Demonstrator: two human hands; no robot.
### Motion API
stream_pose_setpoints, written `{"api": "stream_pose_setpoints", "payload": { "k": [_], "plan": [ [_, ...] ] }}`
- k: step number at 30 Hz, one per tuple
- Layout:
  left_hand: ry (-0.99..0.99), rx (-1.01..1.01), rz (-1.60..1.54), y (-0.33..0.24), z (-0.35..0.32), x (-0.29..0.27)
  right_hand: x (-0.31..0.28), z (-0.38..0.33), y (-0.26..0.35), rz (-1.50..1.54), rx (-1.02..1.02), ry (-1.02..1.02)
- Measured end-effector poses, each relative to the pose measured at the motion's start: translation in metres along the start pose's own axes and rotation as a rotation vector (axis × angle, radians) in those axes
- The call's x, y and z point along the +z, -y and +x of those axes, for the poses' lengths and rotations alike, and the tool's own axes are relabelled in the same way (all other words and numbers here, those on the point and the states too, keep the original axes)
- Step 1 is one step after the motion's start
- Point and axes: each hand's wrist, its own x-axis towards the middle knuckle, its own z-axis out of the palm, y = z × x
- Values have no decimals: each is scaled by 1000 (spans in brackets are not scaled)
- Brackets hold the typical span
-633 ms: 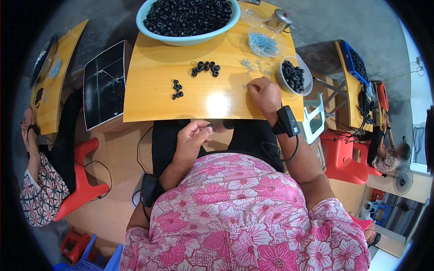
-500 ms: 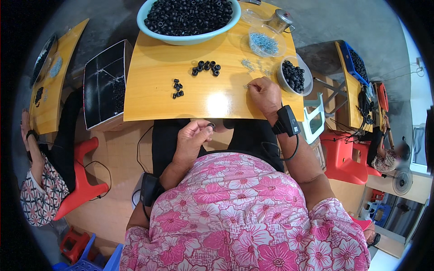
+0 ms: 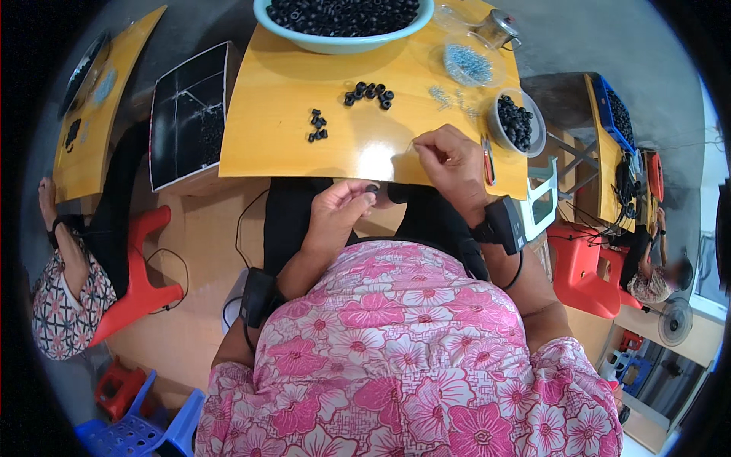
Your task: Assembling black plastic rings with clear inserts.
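My left hand (image 3: pixel 339 215) is in front of the table's near edge, thumb and fingers pinched on a small round black part (image 3: pixel 371 189). My right hand (image 3: pixel 451 158) is over the near right of the tabletop. Its thumb and forefinger are pressed together at a thin, tiny piece, too small to make out. Farther in on the table lie two loose groups of black parts, one group (image 3: pixel 369 94) near the middle and a smaller group (image 3: pixel 317 127) to its left. Small silvery metal pieces (image 3: pixel 440 96) are scattered beyond my right hand.
A light-blue basin (image 3: pixel 343 44) heaped with black parts stands at the table's far side. To the right are a clear tub (image 3: pixel 499 68) of metal pieces, a metal mug (image 3: pixel 499 30), a bowl (image 3: pixel 539 137) of black parts and a red-handled tool (image 3: pixel 488 160). People work at side tables.
My right hand has moved off the scattered pieces, toward me and my left hand, uncovering the red-handled tool. The left hand keeps its pinch on the black part. The whole view has shifted slightly.
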Motion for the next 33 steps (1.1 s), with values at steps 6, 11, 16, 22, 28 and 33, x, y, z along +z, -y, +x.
{"api": "stream_pose_setpoints", "payload": {
  "k": [6,11,16,22,28,33],
  "plan": [
    [26,51,-46,2,0,0,20,-16,19,90,-201,138],
    [21,46,-43,-2,-2,-4,25,-17,25,66,-274,172],
    [65,67,-114,0,-1,-5,27,-15,32,-111,-478,119],
    [35,17,-188,9,1,-13,28,-18,41,-227,-586,138],
    [72,-48,-326,9,-1,-12,24,-19,41,-25,-436,273],
    [41,-94,-291,1,-4,-7,23,-14,34,24,-351,390]
  ]
}}
